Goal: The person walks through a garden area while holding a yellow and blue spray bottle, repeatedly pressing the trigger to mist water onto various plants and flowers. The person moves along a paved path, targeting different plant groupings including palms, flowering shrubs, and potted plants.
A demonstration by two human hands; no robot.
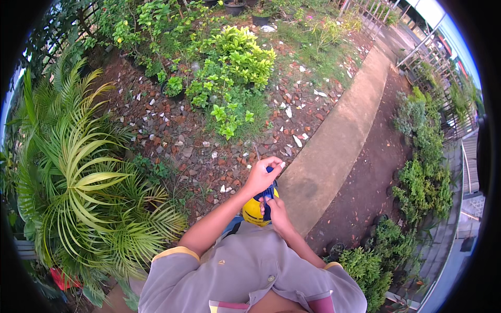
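Note:
A yellow bottle-like container (pixel 252 211) with a dark blue top, which looks like a hand sprayer, is held close before my body. My right hand (pixel 274 211) grips its blue handle, fingers wrapped round it. Just above, my left hand (pixel 266 174) is closed around the upper blue part near the nozzle. A thin, pale streak or rod shows just beyond the left hand; I cannot tell which. The container's lower end is partly hidden by my shirt, and the fingers cover much of the top.
A concrete path (pixel 336 144) runs up and right beside bare soil. Rubble and brick pieces (pixel 172 133) cover the ground ahead. A palm (pixel 78 184) spreads at left, a leafy shrub (pixel 246 58) stands ahead, and potted plants (pixel 419 187) line the right side.

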